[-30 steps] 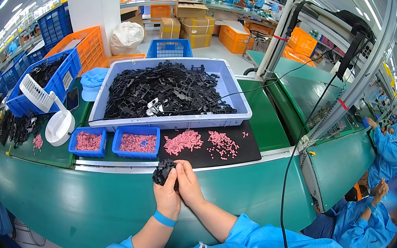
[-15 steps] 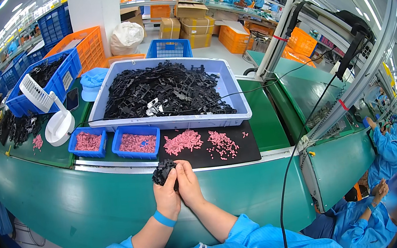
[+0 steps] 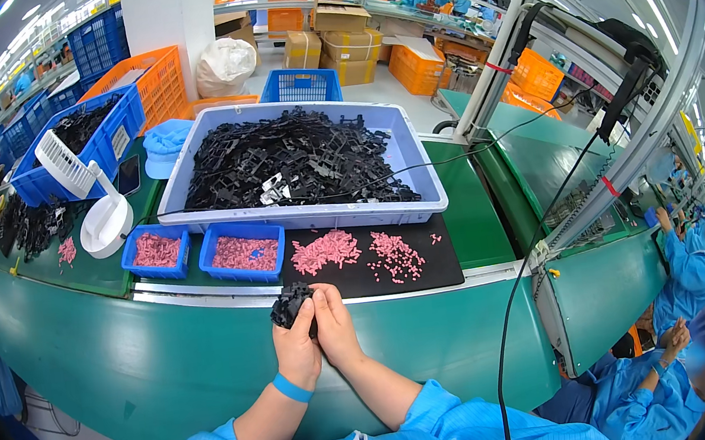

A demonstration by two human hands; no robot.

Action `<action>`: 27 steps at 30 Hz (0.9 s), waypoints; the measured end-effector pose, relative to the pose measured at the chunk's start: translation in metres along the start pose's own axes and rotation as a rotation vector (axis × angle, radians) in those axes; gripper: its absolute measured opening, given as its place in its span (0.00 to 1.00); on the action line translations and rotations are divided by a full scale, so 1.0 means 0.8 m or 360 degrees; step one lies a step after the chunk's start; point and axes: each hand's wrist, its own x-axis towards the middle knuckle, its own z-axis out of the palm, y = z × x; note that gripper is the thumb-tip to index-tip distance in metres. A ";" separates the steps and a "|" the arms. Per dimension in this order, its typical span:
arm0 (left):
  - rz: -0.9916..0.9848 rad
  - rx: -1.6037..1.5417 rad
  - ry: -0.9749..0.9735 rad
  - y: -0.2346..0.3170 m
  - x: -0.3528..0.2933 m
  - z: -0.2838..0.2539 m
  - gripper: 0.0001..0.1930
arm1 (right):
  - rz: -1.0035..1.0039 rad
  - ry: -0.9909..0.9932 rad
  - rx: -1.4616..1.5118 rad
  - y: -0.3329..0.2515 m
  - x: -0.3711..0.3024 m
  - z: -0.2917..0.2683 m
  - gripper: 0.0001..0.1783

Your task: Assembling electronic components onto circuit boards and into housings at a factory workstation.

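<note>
Both my hands meet over the green bench, just short of the black mat. My left hand, with a blue band at its wrist, is closed around several black plastic parts that stick out past the thumb. My right hand presses against the same bunch from the other side, its fingers closed and partly hidden. Small pink pieces lie in heaps on the mat. Two blue bins, a left one and a right one, hold more pink pieces. Behind them stands a large tub heaped with black parts.
A white fan stands left of the bins, near a blue crate of black parts and a phone. A black cable hangs down on the right. Co-workers in blue sit at the right.
My hands and the black parts stay in the same place. At the far right, a co-worker's raised arm has shifted slightly.
</note>
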 end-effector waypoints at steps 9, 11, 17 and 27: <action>-0.0093 0.0042 -0.0021 0.004 -0.002 -0.003 0.07 | 0.0113 -0.0010 0.0058 -0.004 0.001 0.007 0.18; -0.0128 0.0047 -0.0036 0.010 -0.009 0.016 0.08 | -0.0017 0.0006 -0.0166 0.020 0.009 -0.013 0.19; 0.0093 0.0194 -0.0122 -0.010 -0.002 0.001 0.12 | -0.0019 -0.0087 0.0125 0.015 0.007 -0.017 0.18; 0.0026 0.0152 -0.0034 -0.002 0.000 0.000 0.16 | 0.0140 -0.0102 0.0351 0.009 0.008 -0.009 0.20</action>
